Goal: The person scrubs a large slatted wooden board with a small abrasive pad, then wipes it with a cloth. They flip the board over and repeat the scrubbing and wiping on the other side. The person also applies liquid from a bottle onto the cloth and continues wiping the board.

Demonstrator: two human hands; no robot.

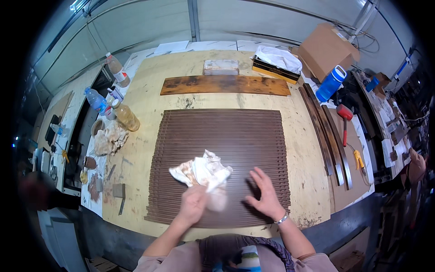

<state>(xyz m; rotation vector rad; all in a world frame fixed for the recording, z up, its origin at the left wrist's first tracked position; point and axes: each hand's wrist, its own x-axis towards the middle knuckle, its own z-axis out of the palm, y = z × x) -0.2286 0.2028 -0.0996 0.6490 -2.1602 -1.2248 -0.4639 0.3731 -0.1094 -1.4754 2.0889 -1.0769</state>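
Note:
In front of me a dark brown slatted panel (pixel 217 136) lies flat on the pale worktable (pixel 312 199). My left hand (pixel 194 201) is closed on a crumpled white rag (pixel 206 172) with brown stains, held over the lower middle of the panel. Part of the rag is blurred by motion. Fingers apart and nothing in them, my right hand (pixel 264 195) hovers at the panel's lower right; whether it touches the slats I cannot tell. A metal bracelet is on that wrist.
A stained wooden board (pixel 224 85) lies beyond the panel, before a wrapped block (pixel 220 67). Bottles (pixel 126 115) and a second rag (pixel 111 138) stand along the left. Dark strips (pixel 324 131), a red mallet (pixel 345 118) and a blue bottle (pixel 331 84) are on the right.

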